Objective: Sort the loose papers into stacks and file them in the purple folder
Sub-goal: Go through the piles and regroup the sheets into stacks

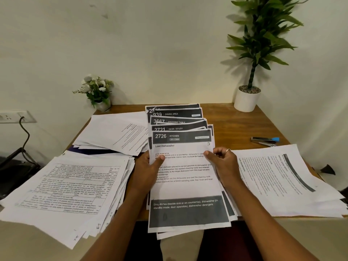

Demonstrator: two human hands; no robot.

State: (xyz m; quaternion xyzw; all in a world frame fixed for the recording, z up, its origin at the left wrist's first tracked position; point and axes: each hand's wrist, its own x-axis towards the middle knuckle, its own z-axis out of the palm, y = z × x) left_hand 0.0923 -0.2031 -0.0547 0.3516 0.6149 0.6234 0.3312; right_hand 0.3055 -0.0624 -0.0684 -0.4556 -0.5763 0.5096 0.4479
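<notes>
wooden desk (226, 119) crowded with stacks (62, 185). your left hand (148, 166) and right hand (224, 162) pinch fanned header sheets (184, 187) at frame centre, headings exposed, likely for sorting.

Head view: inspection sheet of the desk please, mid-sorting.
Surface: wooden desk, mostly covered by paper.
Job's things: fanned dark-header sheets at centre, top one headed "2726 Kitchen"; table-printed pile at left; back-left pile; right pile; purple folder, apparently the dark sliver under the back-left pile.
Clutter: stapler with a blue end, beyond the right pile.
Hands: left hand and right hand each grip a side edge of the fanned sheets.
Cables: black cable plugged into wall socket, left of the desk.
Surroundings: potted plant back right, flower pot back left, by the wall.
</notes>
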